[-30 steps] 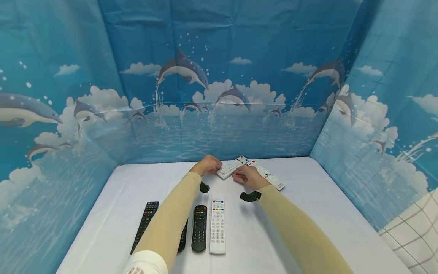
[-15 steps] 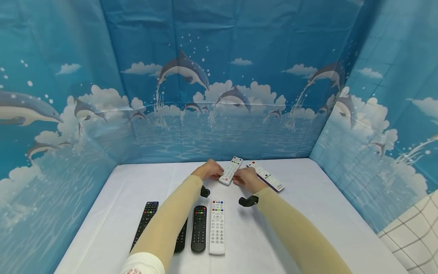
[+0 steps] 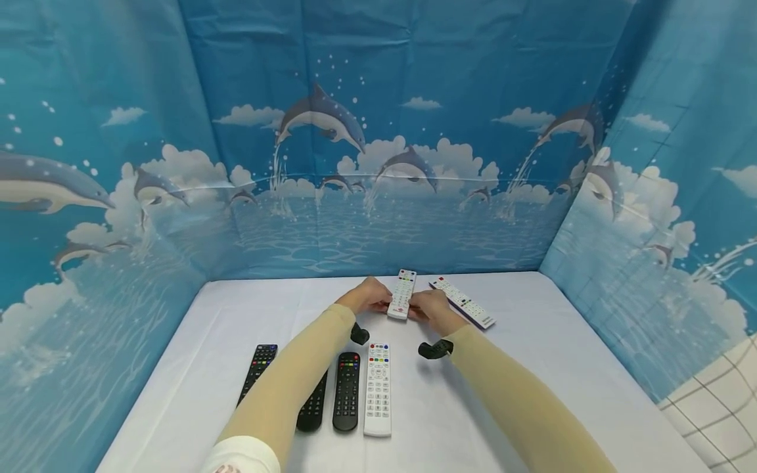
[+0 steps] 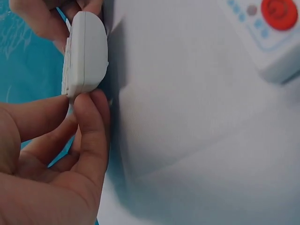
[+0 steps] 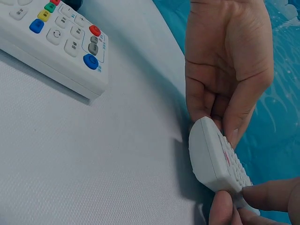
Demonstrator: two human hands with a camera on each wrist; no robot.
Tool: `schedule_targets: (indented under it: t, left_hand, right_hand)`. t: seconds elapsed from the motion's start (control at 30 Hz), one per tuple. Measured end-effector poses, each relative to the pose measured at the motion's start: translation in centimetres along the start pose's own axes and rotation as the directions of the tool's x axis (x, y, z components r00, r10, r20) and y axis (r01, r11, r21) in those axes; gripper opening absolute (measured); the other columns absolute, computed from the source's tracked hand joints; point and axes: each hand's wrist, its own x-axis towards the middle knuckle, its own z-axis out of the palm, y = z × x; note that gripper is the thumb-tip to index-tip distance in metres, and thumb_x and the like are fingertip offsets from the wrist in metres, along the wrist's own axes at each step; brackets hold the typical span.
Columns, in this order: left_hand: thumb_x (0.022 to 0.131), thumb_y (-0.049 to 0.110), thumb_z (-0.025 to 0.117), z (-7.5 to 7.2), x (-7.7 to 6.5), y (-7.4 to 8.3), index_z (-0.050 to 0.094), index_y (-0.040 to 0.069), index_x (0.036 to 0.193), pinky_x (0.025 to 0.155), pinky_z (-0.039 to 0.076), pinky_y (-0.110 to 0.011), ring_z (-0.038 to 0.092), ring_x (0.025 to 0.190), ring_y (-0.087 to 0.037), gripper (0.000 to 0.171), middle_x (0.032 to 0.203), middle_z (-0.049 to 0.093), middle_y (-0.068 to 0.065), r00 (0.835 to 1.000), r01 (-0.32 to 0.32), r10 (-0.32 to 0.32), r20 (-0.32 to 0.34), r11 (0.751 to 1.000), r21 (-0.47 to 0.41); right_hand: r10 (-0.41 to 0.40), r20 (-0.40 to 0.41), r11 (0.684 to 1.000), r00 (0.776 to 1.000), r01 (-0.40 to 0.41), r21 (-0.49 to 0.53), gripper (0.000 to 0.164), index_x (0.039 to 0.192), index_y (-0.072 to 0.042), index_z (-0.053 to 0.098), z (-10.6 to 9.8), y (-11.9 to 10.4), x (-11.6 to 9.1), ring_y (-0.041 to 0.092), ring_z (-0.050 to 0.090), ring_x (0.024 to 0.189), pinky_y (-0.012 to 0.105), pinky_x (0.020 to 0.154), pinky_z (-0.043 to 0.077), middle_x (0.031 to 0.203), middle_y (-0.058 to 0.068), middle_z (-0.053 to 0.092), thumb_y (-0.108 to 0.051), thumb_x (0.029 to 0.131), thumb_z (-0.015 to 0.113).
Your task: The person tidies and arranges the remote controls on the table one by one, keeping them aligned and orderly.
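A white remote control points away from me at the far edge of the table, between my two hands. My left hand pinches its left side, thumb and fingers at the edge. On the opposite side my right hand holds the other edge the same way. In the left wrist view the near end of the remote shows side-on, with a shadow on the cloth beside it. The right wrist view has the same remote held by fingertips from both sides. Just right of it lies a second white remote, slanted.
Nearer to me stands a row: a white remote, a black remote, another black remote and a long black one, the last two partly behind my left sleeve. A dolphin-print curtain borders the white table.
The held white remote has turned from a slant to nearly straight away from me and come apart from the slanted white remote. Both hands have shifted slightly along with it.
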Motion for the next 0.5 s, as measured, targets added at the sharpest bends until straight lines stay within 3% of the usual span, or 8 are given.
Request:
schedule_targets:
  t: [0.17, 0.3, 0.4, 0.5]
  left_hand:
    - [0.094, 0.001, 0.068, 0.0, 0.0, 0.6, 0.074, 0.000, 0.108, 0.059, 0.054, -0.022, 0.060, 0.062, -0.011, 0.016, 0.096, 0.069, -0.012, 1.000, 0.023, -0.023, 0.001, 0.999, -0.036]
    - [0.093, 0.000, 0.069, 0.2, -0.1, 0.8, 0.074, -0.001, 0.106, 0.063, 0.057, -0.025, 0.062, 0.063, -0.013, 0.014, 0.096, 0.070, -0.012, 1.000, 0.018, -0.018, -0.016, 1.000, -0.009]
    - [0.094, 0.001, 0.068, 0.7, -1.0, 0.6, 0.072, -0.004, 0.108, 0.076, 0.059, -0.032, 0.065, 0.067, -0.015, 0.016, 0.095, 0.071, -0.013, 0.999, -0.030, 0.031, -0.038, 0.999, 0.013]
    - [0.095, 0.002, 0.068, 0.8, -2.3, 0.4, 0.072, -0.005, 0.109, 0.078, 0.059, -0.034, 0.064, 0.065, -0.013, 0.017, 0.090, 0.070, -0.012, 0.995, -0.081, 0.082, -0.057, 0.997, 0.012]
  right_hand:
    - [0.016, 0.018, 1.000, 1.000, -0.015, -0.009, 0.035, 0.129, 0.007, 0.061, -0.4, -0.5, -0.2, 0.015, 0.066, 0.077, 0.026, 0.069, 0.057, 0.115, 0.020, 0.065, -0.002, 0.095, 0.064]
    - [0.011, 0.035, 1.000, 0.999, -0.010, -0.016, 0.036, 0.132, 0.008, 0.059, -0.6, -0.8, -0.5, 0.015, 0.065, 0.075, 0.026, 0.068, 0.057, 0.117, 0.022, 0.064, -0.002, 0.097, 0.062]
    - [-0.014, 0.053, 0.999, 0.999, 0.016, -0.034, 0.037, 0.133, 0.008, 0.059, -0.9, -0.6, -0.8, 0.014, 0.065, 0.075, 0.026, 0.067, 0.057, 0.118, 0.023, 0.064, -0.001, 0.097, 0.061]
    - [-0.036, 0.070, 0.997, 0.997, 0.040, -0.064, 0.036, 0.132, 0.005, 0.060, -1.1, -0.6, -1.2, 0.014, 0.064, 0.073, 0.026, 0.066, 0.056, 0.117, 0.021, 0.064, -0.002, 0.097, 0.061]
